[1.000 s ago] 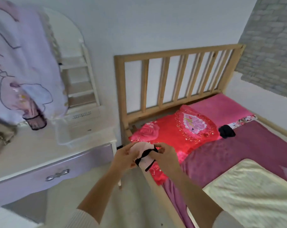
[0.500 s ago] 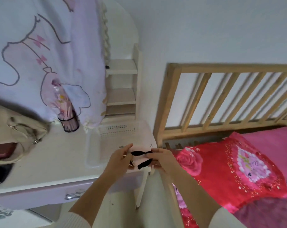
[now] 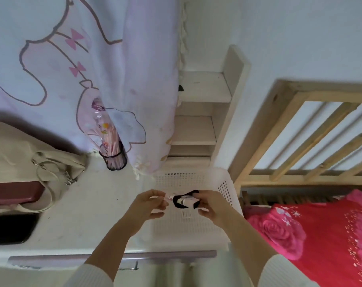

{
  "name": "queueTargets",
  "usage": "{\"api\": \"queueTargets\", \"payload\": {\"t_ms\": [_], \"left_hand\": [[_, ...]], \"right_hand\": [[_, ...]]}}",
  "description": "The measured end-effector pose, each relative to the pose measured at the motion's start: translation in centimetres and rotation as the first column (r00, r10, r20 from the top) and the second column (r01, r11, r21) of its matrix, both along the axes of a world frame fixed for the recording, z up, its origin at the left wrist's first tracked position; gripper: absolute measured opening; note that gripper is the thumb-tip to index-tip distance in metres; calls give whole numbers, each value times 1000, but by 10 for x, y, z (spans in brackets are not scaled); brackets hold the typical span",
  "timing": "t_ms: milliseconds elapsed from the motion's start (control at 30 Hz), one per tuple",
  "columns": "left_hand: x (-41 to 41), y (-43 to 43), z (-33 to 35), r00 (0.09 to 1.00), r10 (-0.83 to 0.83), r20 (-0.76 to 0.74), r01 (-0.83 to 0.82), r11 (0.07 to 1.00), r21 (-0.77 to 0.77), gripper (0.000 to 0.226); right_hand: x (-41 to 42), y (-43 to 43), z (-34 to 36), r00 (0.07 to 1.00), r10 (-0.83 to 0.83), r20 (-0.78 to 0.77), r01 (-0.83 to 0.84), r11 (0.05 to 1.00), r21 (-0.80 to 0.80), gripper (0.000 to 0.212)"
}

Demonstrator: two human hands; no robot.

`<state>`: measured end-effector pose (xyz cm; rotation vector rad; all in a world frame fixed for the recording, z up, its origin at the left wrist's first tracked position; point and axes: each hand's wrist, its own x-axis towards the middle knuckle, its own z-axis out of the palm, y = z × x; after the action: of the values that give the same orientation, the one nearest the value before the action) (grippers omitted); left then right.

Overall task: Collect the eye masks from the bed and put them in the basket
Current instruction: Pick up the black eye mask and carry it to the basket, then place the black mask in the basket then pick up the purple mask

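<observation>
A pale pink eye mask (image 3: 183, 201) with a black strap is stretched between both hands, directly above the open white perforated basket (image 3: 224, 188) on the white desk. My left hand (image 3: 150, 205) pinches the mask's left tip. My right hand (image 3: 210, 205) grips its right end, where the black strap loops over the fingers. The basket's inside looks bare where it shows below the hands. Only the corner of the bed with a red flowered pillow (image 3: 312, 235) is in view at the right; no other mask shows.
A beige handbag (image 3: 30, 160), a dark red case (image 3: 14, 192) and a black mesh cup of sticks (image 3: 114, 157) stand on the desk (image 3: 88, 214) to the left. A pale curtain with a cartoon print hangs behind. The wooden bed rail (image 3: 300, 129) rises right of the basket.
I have turned left from the bed toward the desk. Both hands carried the eye mask from beside the pillow to over the basket and pulled it out lengthwise.
</observation>
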<state>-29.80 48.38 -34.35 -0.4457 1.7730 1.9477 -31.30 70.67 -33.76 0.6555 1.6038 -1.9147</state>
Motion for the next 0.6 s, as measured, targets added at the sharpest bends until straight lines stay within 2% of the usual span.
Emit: {"api": "queueTargets", "payload": {"t_ms": [100, 233, 300, 367, 467, 500, 567, 600], "left_hand": [[-16, -5, -4, 997, 8, 79, -6, 1000, -24, 20], [-25, 0, -18, 995, 25, 102, -14, 995, -101, 29], [-28, 3, -29, 999, -26, 32, 34, 957, -288, 34], [-30, 5, -35, 991, -137, 3, 120, 857, -501, 39], [-32, 9, -40, 970, -243, -14, 184, 773, -607, 42], [-34, 10, -41, 961, -275, -36, 189, 744, -640, 41], [-40, 16, -41, 943, -319, -96, 168, 705, -689, 37], [-44, 22, -40, 934, -333, -128, 153, 698, -700, 35]], "right_hand": [[-9, -15, -11, 996, 40, -76, -24, 980, 197, 13], [-11, -40, -36, 998, -14, -67, 26, 982, 186, 11], [-10, -49, -49, 1000, 3, -10, -1, 973, 233, 11], [-8, -56, -60, 999, 25, 43, -36, 953, 300, 13], [-6, -55, -65, 997, 36, 63, -58, 921, 384, 14], [-5, -51, -64, 997, 50, 54, -68, 904, 421, 20], [-4, -38, -58, 997, 61, 44, -74, 875, 479, 52], [-2, -30, -51, 998, 56, 25, -61, 866, 497, 57]]}}
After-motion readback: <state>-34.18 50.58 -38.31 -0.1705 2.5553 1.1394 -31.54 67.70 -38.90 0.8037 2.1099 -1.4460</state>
